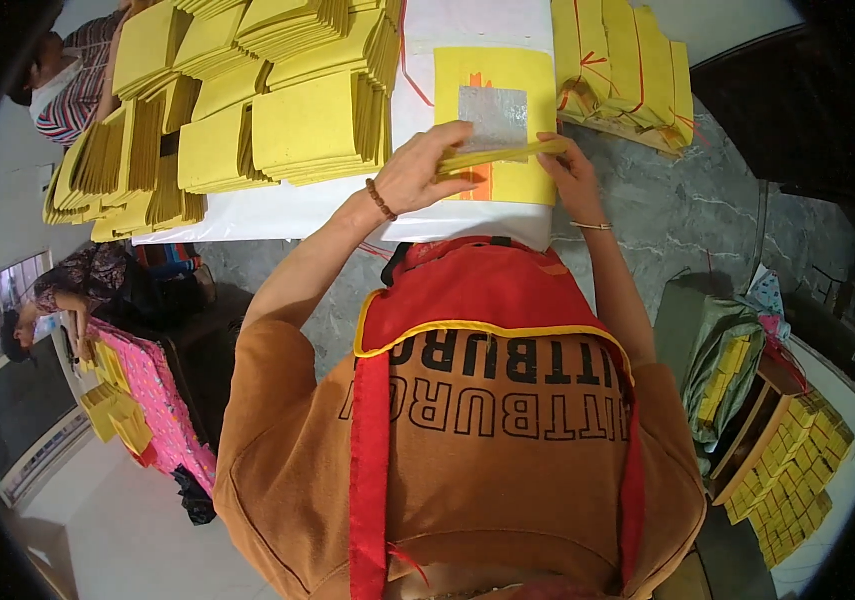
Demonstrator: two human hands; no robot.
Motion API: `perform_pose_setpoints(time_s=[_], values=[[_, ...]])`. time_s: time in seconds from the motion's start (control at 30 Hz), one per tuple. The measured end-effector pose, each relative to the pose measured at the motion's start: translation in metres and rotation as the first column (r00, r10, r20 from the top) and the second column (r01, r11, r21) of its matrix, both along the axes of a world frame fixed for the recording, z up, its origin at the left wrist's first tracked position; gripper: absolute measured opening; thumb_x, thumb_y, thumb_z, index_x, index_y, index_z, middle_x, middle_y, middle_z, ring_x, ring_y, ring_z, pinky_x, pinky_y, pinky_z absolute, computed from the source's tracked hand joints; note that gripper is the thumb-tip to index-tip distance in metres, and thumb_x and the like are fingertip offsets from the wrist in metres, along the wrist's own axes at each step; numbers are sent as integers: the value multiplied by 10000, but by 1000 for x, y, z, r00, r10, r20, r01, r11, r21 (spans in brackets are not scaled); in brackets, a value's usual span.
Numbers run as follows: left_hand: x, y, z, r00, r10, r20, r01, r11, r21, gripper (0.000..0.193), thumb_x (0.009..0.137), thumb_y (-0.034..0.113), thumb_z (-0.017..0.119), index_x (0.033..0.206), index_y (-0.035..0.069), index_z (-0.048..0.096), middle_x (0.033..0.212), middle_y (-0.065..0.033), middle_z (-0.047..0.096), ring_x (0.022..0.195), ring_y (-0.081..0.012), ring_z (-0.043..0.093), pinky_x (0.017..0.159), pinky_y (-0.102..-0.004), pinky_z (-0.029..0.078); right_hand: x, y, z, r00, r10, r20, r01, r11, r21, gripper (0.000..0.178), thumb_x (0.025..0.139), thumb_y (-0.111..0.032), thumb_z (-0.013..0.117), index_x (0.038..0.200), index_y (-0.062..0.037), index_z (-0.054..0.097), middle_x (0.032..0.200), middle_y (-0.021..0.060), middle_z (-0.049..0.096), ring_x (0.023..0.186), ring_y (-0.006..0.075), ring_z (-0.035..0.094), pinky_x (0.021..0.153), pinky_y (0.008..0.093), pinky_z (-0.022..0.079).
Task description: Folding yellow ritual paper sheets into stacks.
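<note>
A large yellow paper sheet (454, 75) with a silver square and orange print lies at the near end of the table. Just over it, my two hands hold a narrow folded yellow paper (500, 156) edge-on. My left hand (426, 170), with a brown bead bracelet at the wrist, has its left end between thumb and fingers. The right end is pinched in the fingers of my right hand (576, 178), which has a thin bangle at the wrist. Part of the silver square (494, 115) is hidden behind the folded paper.
Stacks of folded yellow paper (308, 125) cover the table's left side on a white cover (248, 216). Tied yellow bundles (623, 65) stand to the right. One person (73, 85) is at far left; another (83, 285) works at a pink-covered table (138, 365). More yellow bundles (788, 470) are stacked lower right.
</note>
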State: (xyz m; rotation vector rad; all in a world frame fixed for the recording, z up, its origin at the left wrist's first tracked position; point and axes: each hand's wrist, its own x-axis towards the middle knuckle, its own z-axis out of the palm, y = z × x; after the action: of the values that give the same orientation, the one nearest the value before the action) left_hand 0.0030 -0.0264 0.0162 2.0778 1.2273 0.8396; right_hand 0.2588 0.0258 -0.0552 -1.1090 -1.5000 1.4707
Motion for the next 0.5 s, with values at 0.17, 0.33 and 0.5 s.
perform_pose_setpoints(time_s=[0.17, 0.33, 0.5], values=[[-9, 1, -21, 983, 184, 19, -184, 981, 63, 568, 715, 117, 686, 1222, 43, 440, 1152, -153, 511, 1023, -344, 487, 893, -409, 393, 0, 3, -2, 993, 17, -115, -20, 1000, -23, 243, 839, -101, 600, 1075, -52, 567, 1073, 50, 582, 981, 120, 514, 860, 253, 406], [-6, 6, -25, 967, 135, -217, -82, 969, 234, 450, 650, 13, 591, 1086, 120, 564, 1111, -84, 538, 1033, -289, 470, 873, -381, 372, 6, 4, 0, 990, 126, -70, -106, 965, 238, 299, 796, -56, 612, 1089, -81, 558, 1214, 78, 522, 1097, 189, 500, 920, 311, 393], [-9, -14, -3, 951, 57, -305, 50, 942, 332, 419, 665, -24, 533, 1051, 131, 585, 1096, -77, 545, 1037, -273, 480, 851, -389, 376, 3, -17, 49, 834, -213, 509, -249, 678, 692, 320, 711, -133, 685, 1020, -119, 602, 1228, 70, 535, 1149, 274, 491, 957, 408, 342]])
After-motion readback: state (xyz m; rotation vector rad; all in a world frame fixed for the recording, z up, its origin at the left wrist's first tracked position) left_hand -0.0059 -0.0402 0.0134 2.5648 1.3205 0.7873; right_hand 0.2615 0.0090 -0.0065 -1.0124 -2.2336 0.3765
